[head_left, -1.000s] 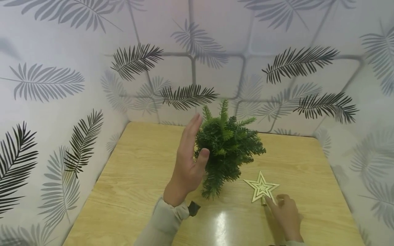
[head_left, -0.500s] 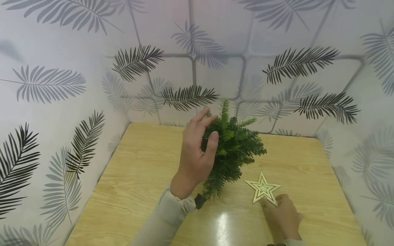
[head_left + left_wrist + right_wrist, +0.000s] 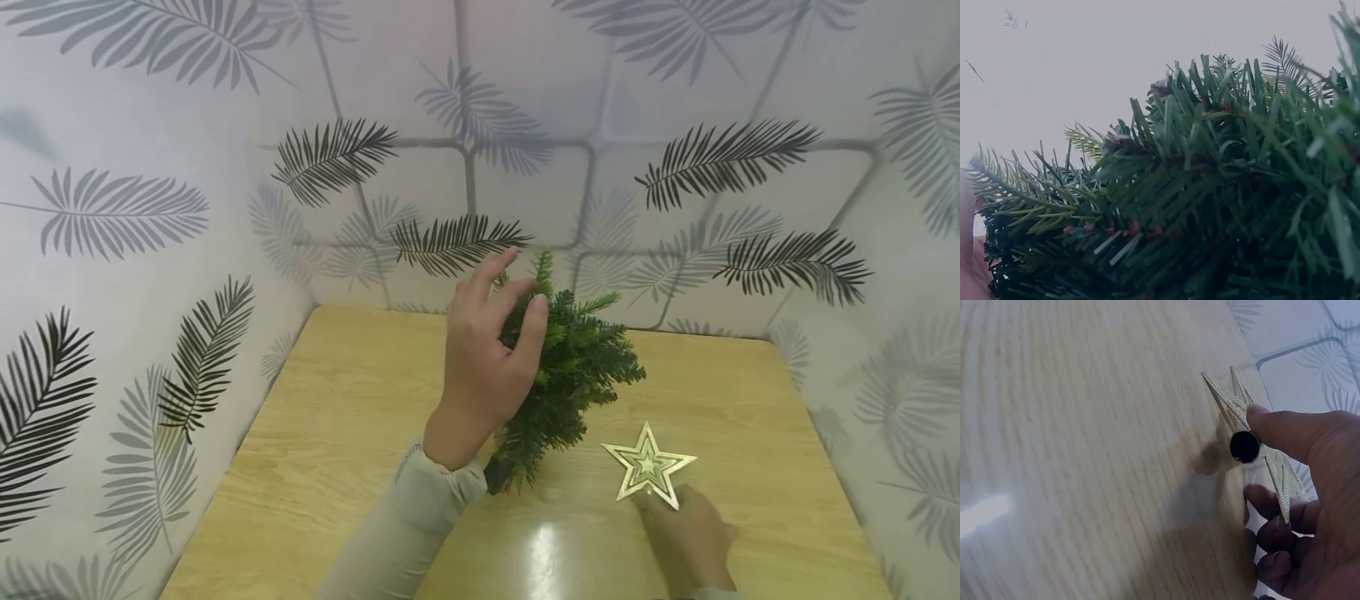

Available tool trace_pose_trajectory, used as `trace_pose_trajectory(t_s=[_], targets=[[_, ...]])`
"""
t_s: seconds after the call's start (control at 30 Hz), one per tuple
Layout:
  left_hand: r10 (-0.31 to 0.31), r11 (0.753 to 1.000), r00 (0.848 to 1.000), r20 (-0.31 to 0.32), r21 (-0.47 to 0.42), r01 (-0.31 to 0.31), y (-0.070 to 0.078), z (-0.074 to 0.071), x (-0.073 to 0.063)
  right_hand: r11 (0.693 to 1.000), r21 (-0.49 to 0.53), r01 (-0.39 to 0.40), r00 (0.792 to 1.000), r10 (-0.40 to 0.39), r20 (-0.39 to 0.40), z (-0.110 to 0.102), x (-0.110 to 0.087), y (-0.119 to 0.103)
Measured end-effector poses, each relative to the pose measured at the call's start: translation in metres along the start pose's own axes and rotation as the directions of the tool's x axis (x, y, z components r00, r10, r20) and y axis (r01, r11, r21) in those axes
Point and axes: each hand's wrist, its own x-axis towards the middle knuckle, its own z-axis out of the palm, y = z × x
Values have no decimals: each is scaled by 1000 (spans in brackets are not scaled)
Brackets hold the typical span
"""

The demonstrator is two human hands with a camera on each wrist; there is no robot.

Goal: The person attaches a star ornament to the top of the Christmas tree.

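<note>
A small artificial Christmas tree [image 3: 570,375] stands on the table, its dense needles filling the left wrist view. My left hand [image 3: 487,350] is at the tree's near left side, with bent, spread fingers and a raised thumb by the upper branches. Foliage hides some fingertips. A gold star tree topper [image 3: 648,467] is to the right of the tree. My right hand [image 3: 690,533] holds it from below; in the right wrist view the thumb [image 3: 1279,428] presses beside its hollow round socket [image 3: 1245,447], with curled fingers behind the star.
The wood-grain table [image 3: 352,392] extends around the tree, with a glare spot [image 3: 542,550] near the front. Leaf-patterned walls [image 3: 187,333] border its back and sides.
My left hand has moved right and slightly up against the tree, its fingers bending more. My right hand has raised and tilted the star, whose face now catches more light and hides its socket.
</note>
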Motion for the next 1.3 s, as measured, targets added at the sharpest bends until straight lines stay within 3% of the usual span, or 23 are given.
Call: trace_pose_trajectory(t_s=[0.3,0.5,0.73,0.93,1.1,1.3], targets=[[-44,999,999,30,22,43,3,0,1,998,41,37,996,-40,81,-11,2,3],[-63,998,997,36,28,62,4,1,5,990,140,26,995,-39,93,-15,-1,1],[-64,995,996,58,77,59,4,0,7,950,313,1,994,-36,107,-22,-3,-4],[-71,990,993,97,127,59,8,-3,7,929,371,-10,988,-49,150,-34,-6,-14],[-72,986,991,113,158,53,7,-3,6,925,381,9,993,-54,108,-40,-7,-23],[-65,984,991,114,170,45,5,-6,4,902,428,61,998,-59,-19,-41,-14,-35]])
